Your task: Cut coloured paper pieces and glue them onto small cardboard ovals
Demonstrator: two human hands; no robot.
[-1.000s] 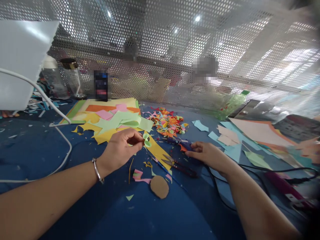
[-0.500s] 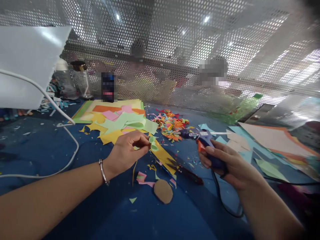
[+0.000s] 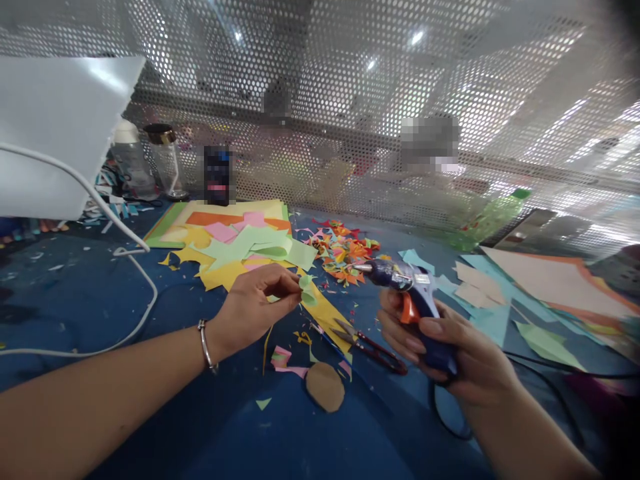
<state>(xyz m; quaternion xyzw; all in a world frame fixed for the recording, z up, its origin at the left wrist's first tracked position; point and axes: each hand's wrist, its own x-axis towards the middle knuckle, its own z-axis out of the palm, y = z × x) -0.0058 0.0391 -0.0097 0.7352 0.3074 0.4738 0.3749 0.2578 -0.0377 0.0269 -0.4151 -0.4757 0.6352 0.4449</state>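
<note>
Between the thumb and fingers of my left hand (image 3: 264, 298) is a small curled piece of light green paper (image 3: 308, 291). My right hand (image 3: 440, 340) is wrapped round a blue glue gun (image 3: 425, 307) with an orange trigger (image 3: 409, 309); its metal nozzle points left, apart from the green paper. Scissors (image 3: 373, 348) lie between the hands, their blades over a yellow paper strip (image 3: 327, 313). In front of them rests an oval of brown cardboard (image 3: 325, 387). A heap of small multicoloured paper pieces (image 3: 345, 250) sits behind the glue gun's nozzle.
Coloured paper sheets (image 3: 240, 243) lie at the back left, more sheets (image 3: 565, 280) at the right. A phone (image 3: 217, 176), a glass bottle (image 3: 167, 160) and a green plastic bottle (image 3: 495, 217) stand along the perforated screen (image 3: 320, 87). A white cable (image 3: 110, 210) crosses the left side.
My right hand has turned the glue gun and moved it slightly left, so more of its body shows. A white stick no longer shows behind it. My left hand stays almost still with the green paper.
</note>
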